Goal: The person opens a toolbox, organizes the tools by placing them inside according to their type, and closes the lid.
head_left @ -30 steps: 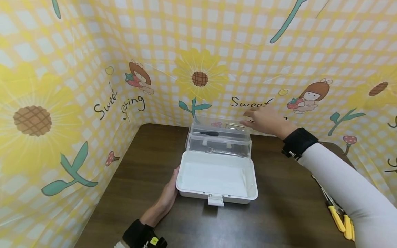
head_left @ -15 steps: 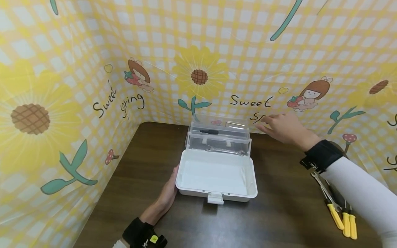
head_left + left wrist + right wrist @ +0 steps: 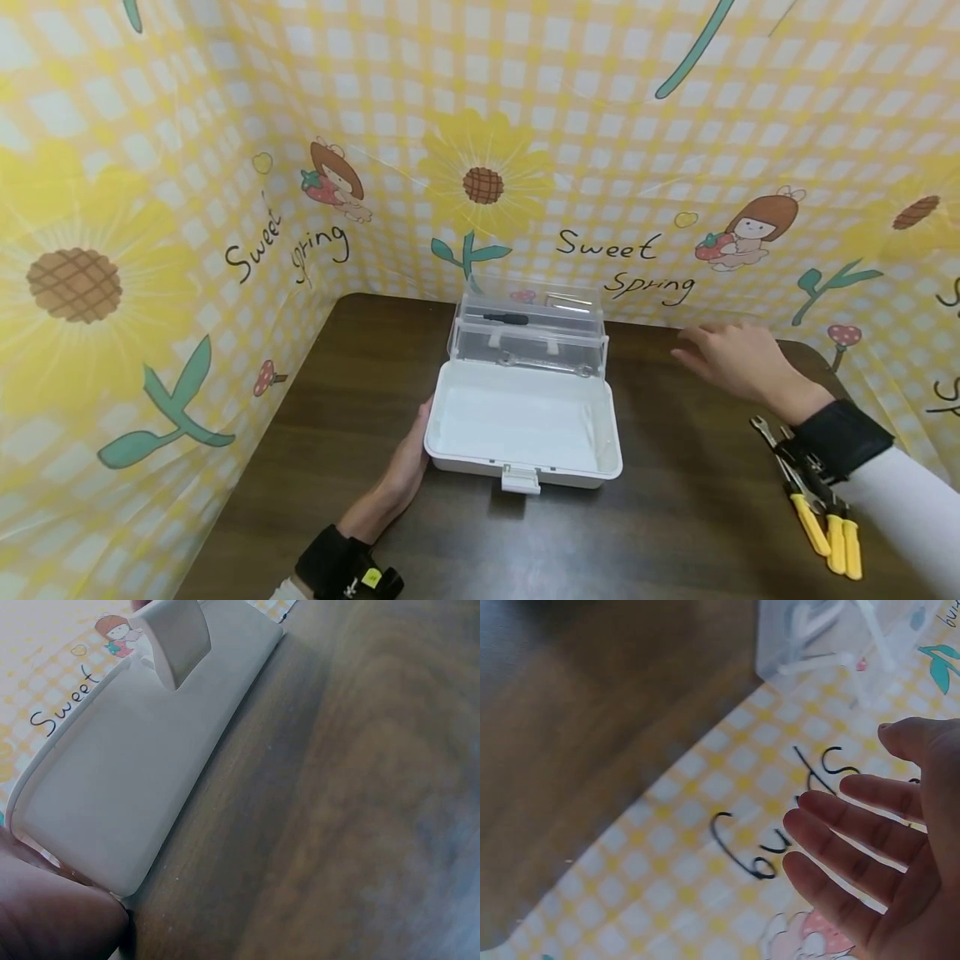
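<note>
A white plastic toolbox (image 3: 522,421) stands on the table with its clear lid raised at the back. My left hand (image 3: 407,462) rests along its left side; in the left wrist view part of that hand (image 3: 56,907) shows at the box corner, by the white latch's (image 3: 172,641) front wall. Inside the clear trays lie a wrench (image 3: 546,365) and a black-handled tool (image 3: 507,318). To the right of the box my right hand (image 3: 735,358) is over the table holding nothing, its fingers (image 3: 847,859) extended and spread in the right wrist view.
Several yellow-handled tools (image 3: 810,523) and a wrench (image 3: 763,427) lie at the table's right side, partly under my right forearm. A yellow checked cloth (image 3: 630,150) hangs behind and left of the brown table (image 3: 352,367).
My right hand has moved from above the raised lid to the right and down, toward the loose tools. The left hand and the toolbox have stayed in place.
</note>
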`<state>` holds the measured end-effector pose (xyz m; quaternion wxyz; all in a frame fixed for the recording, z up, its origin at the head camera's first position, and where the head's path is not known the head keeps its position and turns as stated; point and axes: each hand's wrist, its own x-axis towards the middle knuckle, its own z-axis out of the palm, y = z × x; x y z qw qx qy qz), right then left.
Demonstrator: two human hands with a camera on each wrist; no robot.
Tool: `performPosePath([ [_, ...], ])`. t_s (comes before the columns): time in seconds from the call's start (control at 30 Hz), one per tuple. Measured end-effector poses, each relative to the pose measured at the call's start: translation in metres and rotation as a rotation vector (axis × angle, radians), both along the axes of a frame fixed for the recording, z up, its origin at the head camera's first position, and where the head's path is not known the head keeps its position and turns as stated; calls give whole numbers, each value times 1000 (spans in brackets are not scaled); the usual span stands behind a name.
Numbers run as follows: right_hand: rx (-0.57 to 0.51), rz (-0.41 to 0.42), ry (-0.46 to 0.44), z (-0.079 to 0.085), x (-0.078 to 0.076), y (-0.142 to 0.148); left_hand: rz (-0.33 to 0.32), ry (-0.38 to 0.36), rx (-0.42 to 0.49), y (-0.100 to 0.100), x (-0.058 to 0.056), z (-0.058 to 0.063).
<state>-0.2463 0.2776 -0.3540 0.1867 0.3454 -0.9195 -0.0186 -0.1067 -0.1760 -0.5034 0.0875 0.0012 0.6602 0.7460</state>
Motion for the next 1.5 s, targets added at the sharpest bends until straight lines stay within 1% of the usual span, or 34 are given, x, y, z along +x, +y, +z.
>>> performPosePath([
  [0.1,10,-55,-71,-7,12,11,-3,9,1,-1,0,-1],
  [0.2,10,-92,-95,-16,24,23,-3,8,0,-1,0,0],
  [0.27,9,-120,-119,-21,33,31,-5,22,3,-1,0,1],
  [0.33,14,-164,-154,-26,41,39,1,14,6,-1,0,1],
  [0.5,37,-285,-284,-36,58,61,6,-10,-1,-1,0,1],
  [0.6,45,-335,-350,-41,69,73,4,-14,-4,0,1,1],
  [0.8,11,-428,-470,-51,86,93,-1,-15,-6,0,2,1],
  [0.97,-17,-489,-574,-60,98,103,-2,-10,-9,0,1,1],
  [1.03,-14,-531,-615,-64,102,106,-1,-2,-6,0,1,1],
  [1.13,6,-600,-675,-69,107,109,0,-12,-4,1,1,1],
  [1.2,13,-623,-704,-73,111,112,-1,-11,-3,1,1,0],
  [1.27,8,-630,-721,-75,114,113,0,-22,-6,1,1,0],
  [1.37,-11,-626,-736,-79,118,116,-5,-13,-4,0,1,1],
  [1.5,-13,-645,-771,-85,122,120,-7,-6,1,-1,0,2],
])
